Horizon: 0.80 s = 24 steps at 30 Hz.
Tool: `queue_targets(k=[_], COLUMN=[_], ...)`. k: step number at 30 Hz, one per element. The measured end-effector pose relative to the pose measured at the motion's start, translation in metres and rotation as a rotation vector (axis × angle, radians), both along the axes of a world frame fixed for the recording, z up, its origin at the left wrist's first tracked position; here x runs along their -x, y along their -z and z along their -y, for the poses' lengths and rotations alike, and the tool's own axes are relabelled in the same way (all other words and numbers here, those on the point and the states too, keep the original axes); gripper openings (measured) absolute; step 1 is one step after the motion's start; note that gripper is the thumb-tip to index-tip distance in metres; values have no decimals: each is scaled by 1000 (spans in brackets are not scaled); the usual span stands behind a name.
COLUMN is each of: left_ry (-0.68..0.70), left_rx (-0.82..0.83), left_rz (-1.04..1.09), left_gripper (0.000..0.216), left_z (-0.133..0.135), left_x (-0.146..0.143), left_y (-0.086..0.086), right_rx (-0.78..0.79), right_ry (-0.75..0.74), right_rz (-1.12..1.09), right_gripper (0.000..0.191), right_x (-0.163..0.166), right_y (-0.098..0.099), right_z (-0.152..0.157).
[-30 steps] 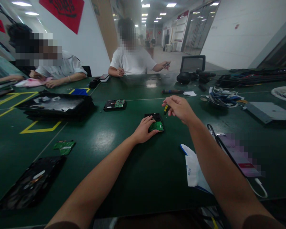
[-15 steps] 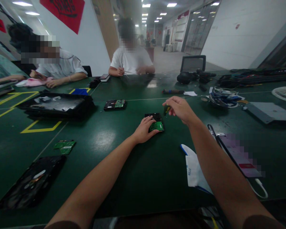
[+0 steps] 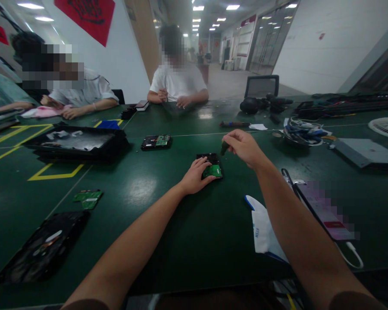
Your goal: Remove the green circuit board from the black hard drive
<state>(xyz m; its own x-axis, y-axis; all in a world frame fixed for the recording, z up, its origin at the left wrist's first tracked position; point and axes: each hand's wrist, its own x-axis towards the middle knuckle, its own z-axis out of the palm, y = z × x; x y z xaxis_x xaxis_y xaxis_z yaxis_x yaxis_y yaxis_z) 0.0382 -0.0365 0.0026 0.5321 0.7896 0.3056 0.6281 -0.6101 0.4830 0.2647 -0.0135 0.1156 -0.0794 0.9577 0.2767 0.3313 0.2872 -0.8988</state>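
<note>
A small black hard drive [image 3: 212, 165] with a green circuit board on top lies on the dark green table [image 3: 181, 224]. My left hand [image 3: 195, 175] rests on the drive's left side, fingers curled over its edge and holding it down. My right hand [image 3: 244, 147] hovers just right of and above the drive, fingers pinched on a small screwdriver [image 3: 224, 148] with a dark handle that points down toward the drive's far right corner.
A second drive [image 3: 155, 141] lies further left, beside a black tray [image 3: 74, 142]. A loose green board [image 3: 88, 199] and a black casing [image 3: 42, 247] sit near left. A white glove [image 3: 261, 228], a phone [image 3: 323, 211] and cables [image 3: 302, 131] lie right. People sit across the table.
My right hand has turned slightly with the screwdriver, staying over the drive's corner. The person across the table drew the outstretched hand back to the chest. My left hand has not moved.
</note>
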Motion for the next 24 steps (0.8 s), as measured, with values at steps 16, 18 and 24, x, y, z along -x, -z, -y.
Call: queue_targets(k=[16,18,24], left_ry=[5,2,2], left_rx=[-19,-15,-16], left_rz=[-8,-6,-2], left_gripper=[60,61,60], left_z=[0,-1,-1], left_x=[0,0,0], left_y=[2,2,2], right_rx=[11,17,25], right_ry=[-86,-29,-93], right_rz=[-31,-41,-59], right_gripper=[24,21,21], right_x=[2,2,3], right_y=[-1,-2,-2], right_z=[3,3,2])
